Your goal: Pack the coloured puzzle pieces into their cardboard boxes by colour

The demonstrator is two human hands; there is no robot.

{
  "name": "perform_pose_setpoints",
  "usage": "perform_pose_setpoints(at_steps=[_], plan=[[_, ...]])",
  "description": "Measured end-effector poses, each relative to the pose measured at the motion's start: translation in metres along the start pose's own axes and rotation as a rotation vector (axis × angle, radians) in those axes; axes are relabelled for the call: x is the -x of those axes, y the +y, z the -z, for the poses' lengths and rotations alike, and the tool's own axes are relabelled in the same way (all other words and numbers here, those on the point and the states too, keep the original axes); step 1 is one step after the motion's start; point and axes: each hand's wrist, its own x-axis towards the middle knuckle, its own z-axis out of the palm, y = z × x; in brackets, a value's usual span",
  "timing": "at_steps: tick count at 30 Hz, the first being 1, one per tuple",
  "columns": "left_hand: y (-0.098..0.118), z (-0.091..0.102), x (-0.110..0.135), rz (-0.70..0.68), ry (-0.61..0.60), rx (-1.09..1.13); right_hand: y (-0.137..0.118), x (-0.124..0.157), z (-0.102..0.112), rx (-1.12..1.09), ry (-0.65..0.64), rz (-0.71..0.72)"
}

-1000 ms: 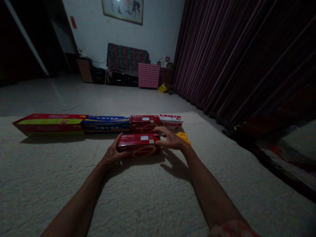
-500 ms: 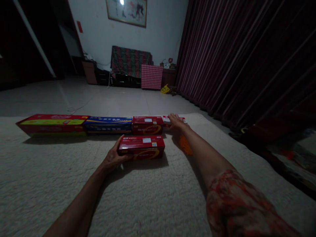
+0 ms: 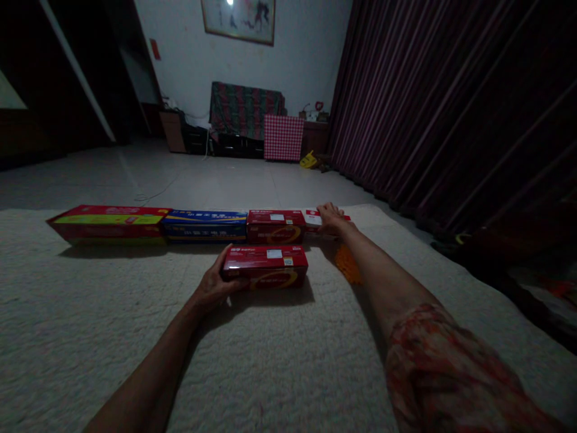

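My left hand [image 3: 219, 285] grips the left end of a red box [image 3: 265, 267], thumb on its near face and fingers behind its end. Just behind that box stands a row of boxes end to end: a long red and yellow-green box [image 3: 110, 224], a blue box [image 3: 205, 227] and another red box [image 3: 276, 227]. At the row's right end my right hand [image 3: 332, 218] is closed over a small white and red box [image 3: 312, 220], covering much of it. Partly behind my right forearm lies something orange [image 3: 347, 264].
A cream quilted cover [image 3: 270, 361] spreads beneath the boxes. Beyond it are the tiled floor [image 3: 234, 183], a low cabinet [image 3: 174, 132] and a red checked cloth [image 3: 283, 137]. Dark purple curtains [image 3: 406, 108] hang on the right. A yellow item [image 3: 309, 160] lies on the floor.
The whole view has shifted a little, so everything appears slightly farther right. Both hands keep their places on their boxes, and the row looks unchanged.
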Motion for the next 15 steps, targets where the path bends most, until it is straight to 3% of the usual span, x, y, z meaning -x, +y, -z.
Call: perform_pose_setpoints(at_steps=[6, 11, 15], plan=[[0.0, -0.001, 0.0, -0.016, 0.032, -0.049, -0.002, 0.016, 0.012, -0.028, 0.217, -0.083], [0.001, -0.002, 0.0, -0.012, 0.045, -0.051, -0.004, 0.033, 0.045, -0.059, 0.421, -0.016], [-0.005, -0.003, -0.003, -0.031, 0.102, -0.075, -0.01, 0.061, 0.075, -0.067, 0.498, 0.036]])
